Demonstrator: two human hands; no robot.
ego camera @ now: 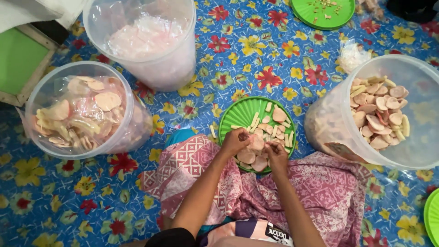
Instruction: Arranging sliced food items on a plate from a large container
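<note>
A green ribbed plate point(241, 112) lies on the floor mat in front of my knees, holding several pale pink round crackers point(279, 114) and short yellowish sticks. My left hand point(234, 142) is over the plate's near left side, fingers curled around a small piece. My right hand point(277, 155) rests on the near edge among the round crackers, fingers bent onto them; what it grips is hidden. The two hands are close together, a pink cracker point(256, 142) between them.
Clear plastic buckets surround me: one with bagged crackers point(82, 114) at left, one with pink contents point(146, 41) behind it, one with loose crackers point(379, 114) at right. Another green plate point(322, 13) lies far back. A green board point(18, 59) sits at far left. My lap is covered by pink patterned cloth point(320, 187).
</note>
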